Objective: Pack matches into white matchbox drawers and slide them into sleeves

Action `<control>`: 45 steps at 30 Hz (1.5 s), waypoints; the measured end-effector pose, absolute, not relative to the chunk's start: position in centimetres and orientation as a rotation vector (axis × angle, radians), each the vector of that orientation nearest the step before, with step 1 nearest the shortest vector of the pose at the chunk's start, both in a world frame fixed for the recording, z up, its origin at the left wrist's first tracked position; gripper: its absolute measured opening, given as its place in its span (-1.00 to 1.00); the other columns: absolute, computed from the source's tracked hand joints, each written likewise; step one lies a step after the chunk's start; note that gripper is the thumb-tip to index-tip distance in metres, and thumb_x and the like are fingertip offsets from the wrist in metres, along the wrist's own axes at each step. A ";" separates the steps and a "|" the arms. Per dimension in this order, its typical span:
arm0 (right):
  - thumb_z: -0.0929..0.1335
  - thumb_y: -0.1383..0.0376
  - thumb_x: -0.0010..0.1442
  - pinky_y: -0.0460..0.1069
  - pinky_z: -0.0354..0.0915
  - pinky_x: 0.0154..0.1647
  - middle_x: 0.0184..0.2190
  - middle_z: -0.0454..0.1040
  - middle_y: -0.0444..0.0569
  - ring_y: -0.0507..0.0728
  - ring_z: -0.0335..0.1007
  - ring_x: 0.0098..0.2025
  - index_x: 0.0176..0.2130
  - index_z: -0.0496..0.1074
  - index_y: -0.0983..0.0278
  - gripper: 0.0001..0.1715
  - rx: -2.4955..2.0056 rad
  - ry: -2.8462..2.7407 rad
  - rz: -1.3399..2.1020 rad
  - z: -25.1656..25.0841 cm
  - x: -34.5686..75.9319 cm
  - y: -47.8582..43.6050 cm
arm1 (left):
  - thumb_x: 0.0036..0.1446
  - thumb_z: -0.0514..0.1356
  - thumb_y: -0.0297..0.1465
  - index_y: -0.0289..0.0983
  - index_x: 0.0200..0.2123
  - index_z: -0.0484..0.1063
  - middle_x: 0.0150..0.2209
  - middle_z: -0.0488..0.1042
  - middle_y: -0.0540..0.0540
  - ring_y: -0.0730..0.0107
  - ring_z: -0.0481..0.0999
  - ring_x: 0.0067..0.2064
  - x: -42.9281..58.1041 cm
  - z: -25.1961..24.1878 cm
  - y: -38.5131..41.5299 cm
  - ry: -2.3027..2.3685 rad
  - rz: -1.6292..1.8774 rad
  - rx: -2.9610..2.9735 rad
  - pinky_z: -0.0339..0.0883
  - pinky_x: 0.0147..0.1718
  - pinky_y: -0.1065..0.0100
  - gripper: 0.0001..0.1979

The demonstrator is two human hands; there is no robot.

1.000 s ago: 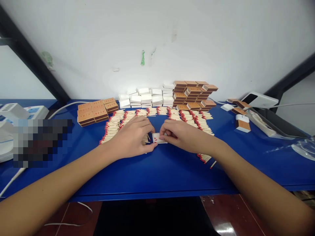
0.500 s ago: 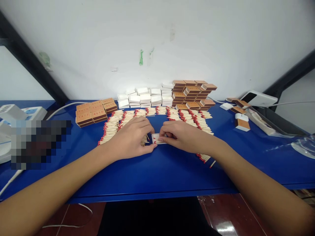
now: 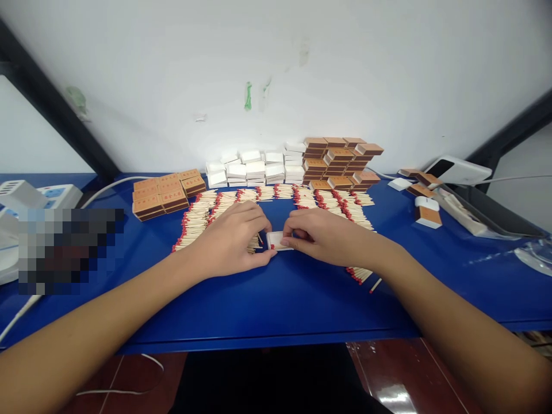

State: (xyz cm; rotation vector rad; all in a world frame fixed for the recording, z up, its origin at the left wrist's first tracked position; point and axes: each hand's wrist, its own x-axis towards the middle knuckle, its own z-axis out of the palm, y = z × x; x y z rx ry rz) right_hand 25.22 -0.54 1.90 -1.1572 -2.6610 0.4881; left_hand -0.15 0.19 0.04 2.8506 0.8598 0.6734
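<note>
Table: blue table [image 3: 280, 299] runs left to right, its near edge bare, its far half crowded
Match rows: loose matches [image 3: 194, 221] with red heads lie in a wide arc from the left, round the far side of both hands, to the right
Brown stack: closed brown boxes [image 3: 340, 164] piled several high at the far right of the arc, against the wall
White stack: empty white trays [image 3: 254, 169] piled just left of that stack
Left block: a flat block of brown boxes [image 3: 166, 192] at the far left end of the arc
Left hand: left hand [image 3: 230, 241] lies palm down, fingers curled tight over a small bunch of matches [image 3: 255, 244], thumb tip touching the near left corner of the tray
Right hand: right hand [image 3: 325, 236] is nearly closed, fingertips and thumb pinching the right end of the tray; whether it also has matches cannot be told
Tray: small white tray [image 3: 275, 241] sits on the table between the two hands, at the middle, with a few red heads showing inside
Stray match: one match [image 3: 375, 285] lies alone just right of the right forearm, near the table edge
Risk, forearm: the right forearm lies across the right end of the arc, so a sweep of it could scatter those rows or knock the stray match off
Risk, tray: the tray is light and held only at its ends; a push from the left hand could tip it and spill what is in it
Risk, bunch: a loose grip could let sticks cross and jam at the tray's rim
</note>
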 end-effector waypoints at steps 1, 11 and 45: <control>0.31 0.20 0.50 0.05 0.14 -0.23 -0.26 0.52 0.00 0.14 0.34 -0.27 -0.27 0.47 0.23 -0.71 -1.151 -2.666 0.499 1.9 25.1 -0.6 | 0.34 0.34 -0.23 -0.26 -0.12 0.54 -0.12 0.61 -0.18 0.02 0.56 0.03 -0.1 0.0 0.2 0.860 0.675 2.851 0.43 0.13 0.00 -0.79; 0.38 0.07 0.43 0.05 0.11 -0.32 -0.45 0.44 -0.07 0.12 0.30 -0.39 -0.31 0.50 0.21 -0.66 -1.444 -2.469 0.349 4.0 28.5 0.9 | 0.35 0.34 -0.25 -0.25 -0.15 0.56 -0.14 0.61 -0.16 0.06 0.57 0.00 -0.1 0.2 0.2 0.841 0.684 2.845 0.43 0.12 0.04 -0.82; 0.39 0.23 0.40 0.02 0.12 -0.27 -0.30 0.48 -0.05 0.12 0.32 -0.29 -0.23 0.50 0.22 -0.86 -1.150 -2.619 0.480 1.7 25.5 -0.4 | 0.34 0.33 -0.26 -0.25 -0.17 0.55 -0.14 0.61 -0.17 0.04 0.56 0.00 0.1 0.2 -0.2 0.843 0.666 2.830 0.45 0.09 0.02 -0.83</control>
